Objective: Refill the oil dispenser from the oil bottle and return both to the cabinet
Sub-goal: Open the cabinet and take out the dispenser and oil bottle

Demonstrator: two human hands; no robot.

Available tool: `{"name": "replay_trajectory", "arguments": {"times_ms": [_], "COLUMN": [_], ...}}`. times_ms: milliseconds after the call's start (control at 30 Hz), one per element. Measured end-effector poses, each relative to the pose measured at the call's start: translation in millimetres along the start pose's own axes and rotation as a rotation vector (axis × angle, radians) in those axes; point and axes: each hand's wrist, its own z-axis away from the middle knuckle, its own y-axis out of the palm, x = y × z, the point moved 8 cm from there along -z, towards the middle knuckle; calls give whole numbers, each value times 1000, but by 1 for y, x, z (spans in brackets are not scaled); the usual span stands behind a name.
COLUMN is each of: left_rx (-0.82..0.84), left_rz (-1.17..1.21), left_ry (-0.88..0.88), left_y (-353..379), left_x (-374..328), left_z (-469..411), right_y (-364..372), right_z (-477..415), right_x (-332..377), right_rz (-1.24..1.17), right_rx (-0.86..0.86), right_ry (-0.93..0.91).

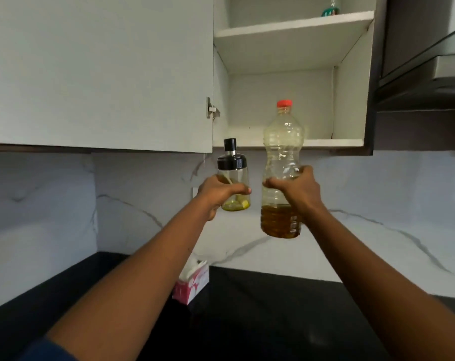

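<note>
Left hand (218, 192) fingers wrap the oil dispenser (234, 175); right hand (296, 190) grips the oil bottle (282, 157) mid-body, below the open cabinet (286, 143).

Head-worn camera faces forward and upward, close beneath the open cabinet (247, 100).

Setting was a home kitchen. A wall cabinet (348, 105) hung above the left hand (218, 194) and right hand (296, 190), its door (101, 71) swung open on white shelves (294, 27). A marble-veined backsplash (377, 183) ran behind both. Below them lay a dark countertop (260, 295) with a pink tissue box (192, 285). Up and right of the right hand sat an extractor hood (429, 71).
</note>
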Motion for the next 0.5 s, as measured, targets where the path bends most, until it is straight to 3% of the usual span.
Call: {"name": "replay_trajectory", "arguments": {"times_ms": [500], "left_rx": [-107], "left_rz": [-6], "left_ry": [-229], "left_y": [26], "left_x": [200], "left_z": [34], "right_y": [65], "right_z": [77], "right_x": [-199], "right_rz": [-63], "right_rx": [92], "right_ry": [188]}}
